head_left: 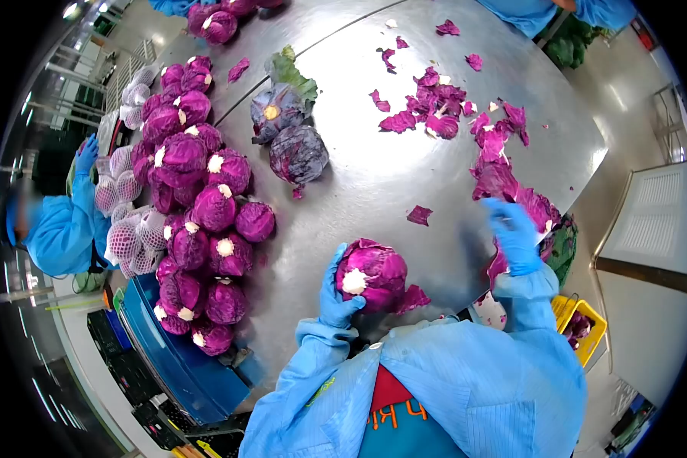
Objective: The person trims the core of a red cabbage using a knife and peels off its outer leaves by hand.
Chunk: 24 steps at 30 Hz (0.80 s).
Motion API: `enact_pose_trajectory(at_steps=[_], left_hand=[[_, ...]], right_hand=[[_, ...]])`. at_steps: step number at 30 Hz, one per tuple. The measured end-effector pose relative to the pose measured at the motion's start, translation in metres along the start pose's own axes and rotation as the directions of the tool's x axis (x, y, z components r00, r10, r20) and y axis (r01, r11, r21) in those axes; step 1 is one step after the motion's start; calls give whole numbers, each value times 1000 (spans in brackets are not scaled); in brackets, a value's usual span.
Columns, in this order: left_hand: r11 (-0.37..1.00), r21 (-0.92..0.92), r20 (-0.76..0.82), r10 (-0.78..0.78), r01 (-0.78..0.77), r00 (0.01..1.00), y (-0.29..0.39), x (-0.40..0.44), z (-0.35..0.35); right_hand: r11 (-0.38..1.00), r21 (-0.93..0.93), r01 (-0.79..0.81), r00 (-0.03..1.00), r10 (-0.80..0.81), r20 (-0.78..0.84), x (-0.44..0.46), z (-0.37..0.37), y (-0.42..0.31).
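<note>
A trimmed red cabbage (pixel 382 269), purple with a pale cut stem, rests in my gloved left hand (pixel 334 296) close to my body, thumb and fingers wrapped round its left side. A loose purple leaf (pixel 412 299) sits against its lower right. My right hand (pixel 514 238), also in a blue glove, is raised on the right beside a heap of peeled cabbage leaves (pixel 496 182). Its fingers are somewhat bent and apart, slightly blurred, with nothing visible in them. A single leaf scrap (pixel 419 215) lies between the hands.
Trimmed cabbages (pixel 183 160) are piled on the left of the metal table (pixel 320 221), beside net-wrapped ones (pixel 126 237). Two darker untrimmed cabbages (pixel 298 153) lie mid-table. Leaf scraps (pixel 435 103) spread farther back. A yellow crate (pixel 588 336) stands at right. Co-workers' blue sleeves (pixel 61 229) show around.
</note>
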<state>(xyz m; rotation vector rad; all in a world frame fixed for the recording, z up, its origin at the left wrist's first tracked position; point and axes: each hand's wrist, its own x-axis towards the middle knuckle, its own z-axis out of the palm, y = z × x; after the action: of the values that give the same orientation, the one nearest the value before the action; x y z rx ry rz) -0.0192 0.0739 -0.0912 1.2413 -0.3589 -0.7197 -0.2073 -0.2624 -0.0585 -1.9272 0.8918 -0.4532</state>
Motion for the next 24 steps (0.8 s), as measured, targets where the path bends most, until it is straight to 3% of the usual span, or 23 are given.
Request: enact_pose_trajectory(at_steps=[2, 3, 5, 17, 20, 24], left_hand=[[1000, 3, 20, -29, 29, 999, 10, 1, 12], [999, -3, 25, -49, 49, 998, 11, 2, 14], [999, 17, 54, -53, 52, 997, 7, 3, 9], [985, 162, 192, -83, 52, 978, 16, 11, 14], [980, 185, 209, -106, 67, 972, 16, 12, 18], [987, 143, 184, -105, 79, 977, 22, 14, 25]], right_hand=[[966, 231, -118, 901, 6, 433, -5, 45, -48], [973, 220, -65, 806, -79, 586, -5, 61, -61], [960, 162, 228, 655, -275, 704, -1, 80, -80], [945, 219, 242, 578, -322, 750, 16, 96, -66], [937, 237, 256, 469, -335, 817, 24, 94, -66], [952, 184, 245, 415, -274, 867, 26, 96, -52]])
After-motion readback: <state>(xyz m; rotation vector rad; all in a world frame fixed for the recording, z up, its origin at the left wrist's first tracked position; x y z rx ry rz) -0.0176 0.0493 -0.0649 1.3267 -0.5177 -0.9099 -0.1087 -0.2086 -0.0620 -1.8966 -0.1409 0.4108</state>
